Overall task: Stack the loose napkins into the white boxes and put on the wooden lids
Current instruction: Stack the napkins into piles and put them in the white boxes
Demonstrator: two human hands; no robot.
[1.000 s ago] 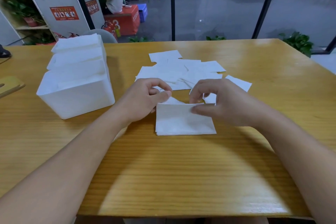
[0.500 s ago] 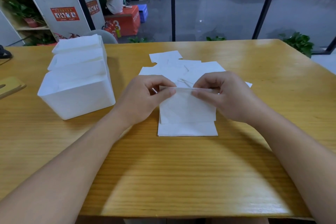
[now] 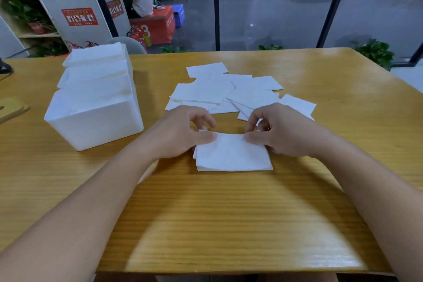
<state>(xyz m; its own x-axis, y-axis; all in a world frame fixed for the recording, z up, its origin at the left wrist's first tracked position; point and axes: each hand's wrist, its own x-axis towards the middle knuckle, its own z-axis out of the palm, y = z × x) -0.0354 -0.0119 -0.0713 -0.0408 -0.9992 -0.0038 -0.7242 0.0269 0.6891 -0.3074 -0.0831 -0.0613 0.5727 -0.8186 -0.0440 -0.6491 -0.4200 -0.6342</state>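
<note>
Small neat stack of square white paper napkins (image 3: 233, 155) lies flat on the yellow wooden table (image 3: 229, 224), directly between both hands. Left hand (image 3: 180, 135): thumb laid on the stack's far-left corner, fingers curled behind, pinching that edge. Right hand (image 3: 281, 133): thumb on the far-right corner, fingers curled behind, same pinch.

Just beyond the fingers, a loose scatter of white napkins (image 3: 229, 91) overlaps across the tabletop; nearest sheets partly hidden by the knuckles. Left of the left hand, apart from it, a row of white rectangular boxes (image 3: 96, 121), napkins showing at their open tops. Farther left, at the frame edge, a wooden lid (image 3: 12, 110), only partly seen.
</note>
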